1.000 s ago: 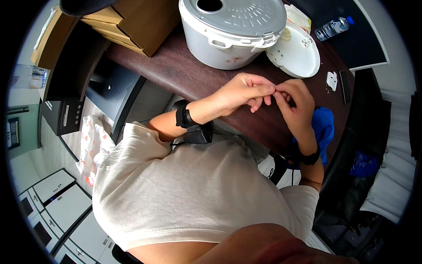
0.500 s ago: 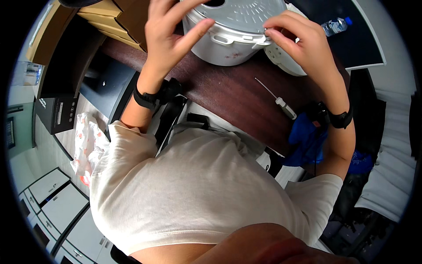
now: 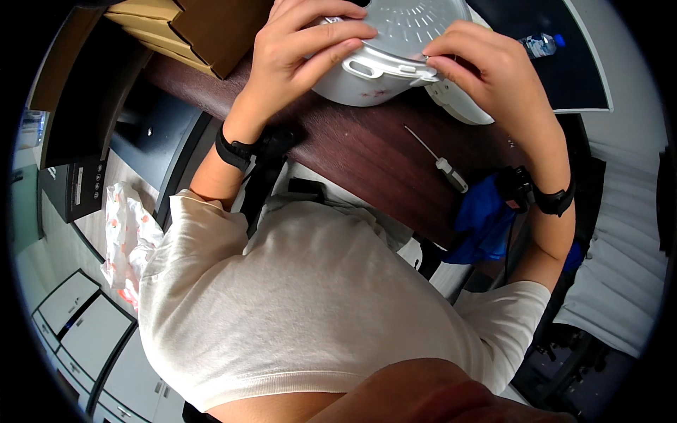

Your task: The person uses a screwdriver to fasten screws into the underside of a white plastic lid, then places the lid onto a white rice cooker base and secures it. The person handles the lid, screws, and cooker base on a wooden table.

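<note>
A white round appliance (image 3: 352, 86), which looks like a rice cooker, stands at the far side of the table, cut off by the upper edge. Its top is a grey metal cover (image 3: 416, 25) with radiating slots. My left hand (image 3: 300, 49) lies over the cover's left rim, fingers stretched out on it. At the right front rim, my right hand (image 3: 483, 60) pinches thumb and forefinger together; a tiny thing between the tips is too small to name. A white curved panel (image 3: 458, 102) sits partly beneath that hand. Nearer me, a screwdriver (image 3: 451, 174) lies on the table.
The dark red-brown table (image 3: 367, 151) carries tiny bits by my right forearm and a blue cloth (image 3: 479, 218) at its right edge. Cardboard boxes (image 3: 211, 35) stand at the left. A water bottle (image 3: 541, 45) lies on a dark panel at the far right.
My left hand has come down from a spread pose above the left rim and now rests its fingers on the cover. The right hand keeps its pinch at the rim. The view has shifted slightly.
</note>
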Demonstrator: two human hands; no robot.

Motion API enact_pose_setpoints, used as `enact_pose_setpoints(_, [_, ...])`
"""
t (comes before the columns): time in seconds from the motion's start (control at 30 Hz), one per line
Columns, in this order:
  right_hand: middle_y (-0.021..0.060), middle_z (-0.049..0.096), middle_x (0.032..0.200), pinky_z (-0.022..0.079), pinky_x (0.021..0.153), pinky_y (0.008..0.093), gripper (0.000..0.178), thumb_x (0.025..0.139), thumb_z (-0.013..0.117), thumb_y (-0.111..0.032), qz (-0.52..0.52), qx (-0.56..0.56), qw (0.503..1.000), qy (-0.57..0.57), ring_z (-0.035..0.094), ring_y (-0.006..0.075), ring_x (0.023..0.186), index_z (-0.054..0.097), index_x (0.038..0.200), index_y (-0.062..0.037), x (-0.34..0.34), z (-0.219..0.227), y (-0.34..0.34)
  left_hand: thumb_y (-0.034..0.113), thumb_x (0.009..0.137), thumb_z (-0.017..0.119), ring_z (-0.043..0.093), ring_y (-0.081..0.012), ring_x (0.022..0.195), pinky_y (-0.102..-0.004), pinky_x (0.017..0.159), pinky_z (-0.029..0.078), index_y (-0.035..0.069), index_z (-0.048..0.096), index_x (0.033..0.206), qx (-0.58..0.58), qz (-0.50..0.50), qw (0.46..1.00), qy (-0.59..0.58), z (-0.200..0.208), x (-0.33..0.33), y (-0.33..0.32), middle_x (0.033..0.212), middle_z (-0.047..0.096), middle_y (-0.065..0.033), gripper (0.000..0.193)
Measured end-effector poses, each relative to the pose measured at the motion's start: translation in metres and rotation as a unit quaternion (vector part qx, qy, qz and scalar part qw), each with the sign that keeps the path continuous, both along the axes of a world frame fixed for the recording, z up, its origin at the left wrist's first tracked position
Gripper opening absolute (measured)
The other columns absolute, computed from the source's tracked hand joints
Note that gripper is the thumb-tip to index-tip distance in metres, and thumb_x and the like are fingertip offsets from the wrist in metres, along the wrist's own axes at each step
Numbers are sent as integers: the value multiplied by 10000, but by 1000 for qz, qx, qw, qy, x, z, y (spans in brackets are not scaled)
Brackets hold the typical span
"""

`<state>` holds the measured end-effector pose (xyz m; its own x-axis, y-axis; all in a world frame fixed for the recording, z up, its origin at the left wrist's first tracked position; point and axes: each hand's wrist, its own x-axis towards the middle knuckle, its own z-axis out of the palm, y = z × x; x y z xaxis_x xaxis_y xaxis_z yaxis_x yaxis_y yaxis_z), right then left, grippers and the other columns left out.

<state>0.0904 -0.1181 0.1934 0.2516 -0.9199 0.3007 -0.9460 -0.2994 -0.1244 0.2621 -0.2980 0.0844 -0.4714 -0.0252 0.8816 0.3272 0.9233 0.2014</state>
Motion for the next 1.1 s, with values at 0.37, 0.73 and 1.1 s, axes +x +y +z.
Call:
enact_pose_setpoints(0.37, [101,589,841,483,633,357,132,837,646,-169,-15,41,994,102,598,290,710,638,884,-46,5,15,-4,108,735,724,558,-273,1081,-519,1049,283,117,743,925,82,-5,997,1,4,1,9,975,650,-59,191])
enact_pose_setpoints(0.73, [76,599,859,478,636,317,138,845,652,-158,-13,3,999,43,604,247,727,653,936,-55,2,1,1,105,738,718,558,-274,1067,-521,1044,287,115,743,926,84,-11,996,7,2,-1,9,973,649,-61,190])
enact_pose_setpoints(1.1, [78,599,833,476,608,329,123,835,658,-168,-9,-26,999,34,601,258,697,654,904,-67,2,0,4,95,740,713,558,-279,1063,-518,1039,294,105,743,920,88,-13,996,14,2,-1,10,970,646,-68,184])
